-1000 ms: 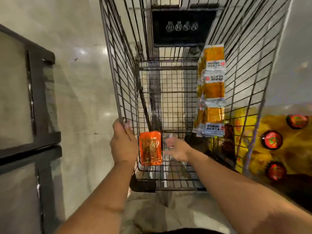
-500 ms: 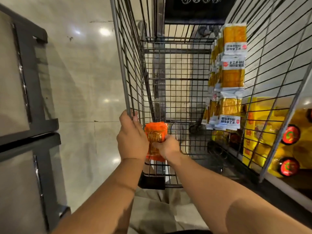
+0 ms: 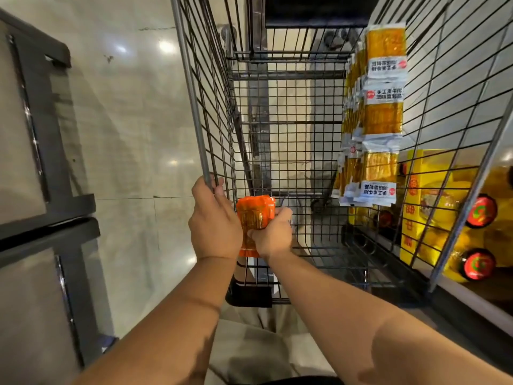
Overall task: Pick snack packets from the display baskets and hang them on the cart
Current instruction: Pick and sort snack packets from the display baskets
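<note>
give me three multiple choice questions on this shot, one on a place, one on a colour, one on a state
1. Where do the yellow packets hang?
A. on the right wall of the cart
B. on its left wall
C. on its floor

2. What colour is the packet in the right hand?
A. green
B. orange
C. blue

3. What is the left hand doing?
A. hanging free
B. gripping the cart's corner rod
C. pressing flat on the floor

Answers: 1 A, they hang in a column against the right wire wall; 2 B, its wrapper is bright orange; 3 B, its fingers curl round the rod.
</note>
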The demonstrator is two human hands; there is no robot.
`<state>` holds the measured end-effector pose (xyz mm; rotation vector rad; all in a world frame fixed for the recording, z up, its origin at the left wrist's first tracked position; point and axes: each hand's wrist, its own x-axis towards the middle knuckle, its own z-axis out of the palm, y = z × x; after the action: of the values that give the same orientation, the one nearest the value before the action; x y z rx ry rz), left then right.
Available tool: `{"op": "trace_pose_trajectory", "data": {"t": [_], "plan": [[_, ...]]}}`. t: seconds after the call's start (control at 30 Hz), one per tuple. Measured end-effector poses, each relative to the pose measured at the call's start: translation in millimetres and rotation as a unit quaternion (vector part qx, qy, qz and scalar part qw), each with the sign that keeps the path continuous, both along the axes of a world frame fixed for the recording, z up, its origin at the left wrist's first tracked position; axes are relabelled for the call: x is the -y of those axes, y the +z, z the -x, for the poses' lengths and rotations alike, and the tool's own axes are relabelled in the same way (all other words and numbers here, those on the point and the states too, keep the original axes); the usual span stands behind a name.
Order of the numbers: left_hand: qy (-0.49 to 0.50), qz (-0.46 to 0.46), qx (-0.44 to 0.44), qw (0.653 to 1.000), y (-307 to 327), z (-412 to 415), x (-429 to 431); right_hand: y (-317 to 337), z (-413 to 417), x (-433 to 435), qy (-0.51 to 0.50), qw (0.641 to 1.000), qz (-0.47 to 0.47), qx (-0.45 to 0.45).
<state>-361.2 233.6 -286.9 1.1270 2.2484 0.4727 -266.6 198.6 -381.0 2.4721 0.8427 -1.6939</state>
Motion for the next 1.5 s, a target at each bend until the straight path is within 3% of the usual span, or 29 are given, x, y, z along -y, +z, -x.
{"op": "trace_pose_trajectory", "data": {"t": [0.13, 0.4, 0.47, 0.53, 0.6, 0.67, 0.73, 0.8, 0.9, 1.0, 1.17, 1.3, 1.5], "plan": [[0.005, -0.001, -0.01, 1.0, 1, -2, -2, -3, -1, 0, 0.05, 0.993, 0.055, -0.089], [-0.001, -0.057, 0.007, 0.998, -7, -2, -1, 11, -54, -9, 0.043, 0.978, 0.053, -0.195], [-0.003, -0.067, 0.033, 0.997, -4, -2, 0, 21, -78, -19, 0.044, 0.985, 0.042, -0.161], [-0.03, -0.081, -0.003, 0.996, 3, 0, 7, 32, -102, -27, 0.069, 0.99, 0.022, -0.124], [-0.09, -0.115, -0.076, 0.986, 13, -2, 19, 43, -121, -34, 0.073, 0.994, 0.003, -0.086], [-0.175, -0.117, -0.07, 0.975, 27, -18, 31, 51, -139, -38, 0.053, 0.997, -0.003, -0.058], [-0.252, -0.037, -0.003, 0.967, 31, -40, 40, 56, -150, -40, 0.022, 0.998, -0.01, -0.061], [-0.263, 0.093, 0.041, 0.96, 25, -60, 40, 57, -152, -37, -0.019, 0.997, -0.012, -0.069], [-0.141, 0.263, 0.086, 0.951, -8, -68, 30, 48, -148, -22, -0.06, 0.995, -0.011, -0.073], [-0.033, 0.346, 0.091, 0.933, -51, -66, 16, 32, -151, -16, -0.077, 0.992, -0.016, -0.101], [0.036, 0.381, 0.001, 0.924, -91, -63, 19, 15, -161, -5, -0.086, 0.991, 0.015, -0.1], [0.02, 0.407, -0.04, 0.912, -101, -79, 27, 9, -170, -1, -0.118, 0.989, 0.026, -0.082], [0.075, 0.397, -0.048, 0.914, -115, -88, 25, 4, -180, -5, -0.129, 0.988, 0.034, -0.082]]}}
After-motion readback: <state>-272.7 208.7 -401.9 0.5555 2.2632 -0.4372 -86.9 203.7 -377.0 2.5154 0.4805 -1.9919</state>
